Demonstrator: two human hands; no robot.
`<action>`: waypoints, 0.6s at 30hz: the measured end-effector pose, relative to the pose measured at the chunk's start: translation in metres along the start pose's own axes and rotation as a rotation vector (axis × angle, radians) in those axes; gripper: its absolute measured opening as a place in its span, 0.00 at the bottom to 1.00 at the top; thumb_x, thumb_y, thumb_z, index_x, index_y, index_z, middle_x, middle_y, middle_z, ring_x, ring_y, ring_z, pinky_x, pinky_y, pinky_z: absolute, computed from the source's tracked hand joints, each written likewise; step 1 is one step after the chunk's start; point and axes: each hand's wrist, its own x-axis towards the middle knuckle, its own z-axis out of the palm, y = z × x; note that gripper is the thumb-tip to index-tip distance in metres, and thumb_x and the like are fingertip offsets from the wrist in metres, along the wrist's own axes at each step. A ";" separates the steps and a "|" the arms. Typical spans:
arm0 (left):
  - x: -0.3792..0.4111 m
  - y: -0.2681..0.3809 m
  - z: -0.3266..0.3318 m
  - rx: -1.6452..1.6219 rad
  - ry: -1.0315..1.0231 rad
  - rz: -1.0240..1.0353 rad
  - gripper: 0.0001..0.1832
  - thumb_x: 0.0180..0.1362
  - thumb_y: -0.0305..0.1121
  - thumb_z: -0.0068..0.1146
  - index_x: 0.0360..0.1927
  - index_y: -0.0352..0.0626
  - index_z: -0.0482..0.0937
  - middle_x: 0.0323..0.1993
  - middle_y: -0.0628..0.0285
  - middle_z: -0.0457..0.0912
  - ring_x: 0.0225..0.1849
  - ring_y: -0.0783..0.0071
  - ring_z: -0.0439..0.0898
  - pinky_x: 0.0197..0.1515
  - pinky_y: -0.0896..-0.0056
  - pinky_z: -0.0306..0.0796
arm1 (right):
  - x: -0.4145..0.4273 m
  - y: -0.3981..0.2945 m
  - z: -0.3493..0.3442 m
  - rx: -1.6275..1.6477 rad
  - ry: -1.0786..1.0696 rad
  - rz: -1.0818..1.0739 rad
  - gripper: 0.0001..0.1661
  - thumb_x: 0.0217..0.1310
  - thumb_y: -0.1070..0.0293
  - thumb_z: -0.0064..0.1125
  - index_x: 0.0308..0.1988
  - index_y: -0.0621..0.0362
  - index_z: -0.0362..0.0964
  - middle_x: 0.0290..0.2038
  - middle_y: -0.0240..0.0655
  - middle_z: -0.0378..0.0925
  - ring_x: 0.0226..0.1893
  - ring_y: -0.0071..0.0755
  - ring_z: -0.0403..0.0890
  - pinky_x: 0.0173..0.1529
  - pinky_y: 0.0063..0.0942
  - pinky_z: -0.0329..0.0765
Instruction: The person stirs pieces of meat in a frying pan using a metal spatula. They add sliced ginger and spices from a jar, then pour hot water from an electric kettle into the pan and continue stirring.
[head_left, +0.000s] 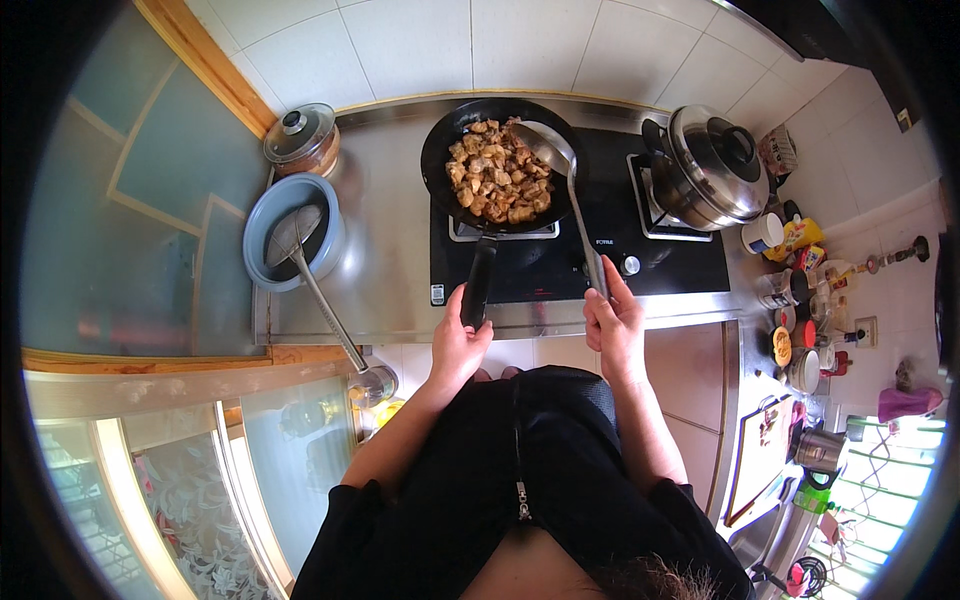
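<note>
A black wok (442, 191) sits over the left burner of a black glass gas hob (517, 274). Browned chunks of meat (499, 176) lie in it. My left hand (459, 341) grips the wok's black handle, which points towards me. In my right hand (616, 322) is the handle of a metal cooking ladle or spatula (551, 146), its broad head resting against the right side of the wok, at the edge of the meat. Part of the meat is hidden behind that head.
Left on the steel counter, a blue-grey pot (253, 259) holds a long-handled metal strainer (330, 315), beside a lidded clay pot (300, 142). A lidded steel pot (697, 172) stands on the right burner. Jars (805, 371) and a cutting board (757, 457) are at right.
</note>
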 end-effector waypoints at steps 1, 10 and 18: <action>0.000 -0.001 0.000 0.009 0.004 0.013 0.36 0.53 0.21 0.59 0.66 0.39 0.60 0.32 0.66 0.78 0.26 0.86 0.72 0.28 0.82 0.70 | 0.000 0.000 0.000 -0.002 -0.003 0.001 0.36 0.67 0.75 0.50 0.70 0.58 0.49 0.20 0.21 0.58 0.15 0.10 0.53 0.17 0.12 0.51; 0.001 -0.004 0.001 0.019 0.009 0.019 0.36 0.53 0.21 0.59 0.66 0.39 0.60 0.32 0.65 0.78 0.26 0.86 0.72 0.29 0.82 0.70 | -0.001 0.001 0.000 -0.009 -0.023 0.002 0.36 0.66 0.75 0.51 0.70 0.58 0.50 0.20 0.21 0.59 0.16 0.10 0.54 0.18 0.11 0.51; 0.001 -0.002 0.001 0.013 0.002 0.007 0.36 0.53 0.20 0.59 0.67 0.39 0.60 0.33 0.65 0.78 0.27 0.85 0.74 0.29 0.82 0.72 | -0.001 0.005 0.002 -0.108 -0.037 0.004 0.35 0.67 0.74 0.51 0.70 0.57 0.52 0.21 0.22 0.61 0.15 0.10 0.56 0.18 0.11 0.54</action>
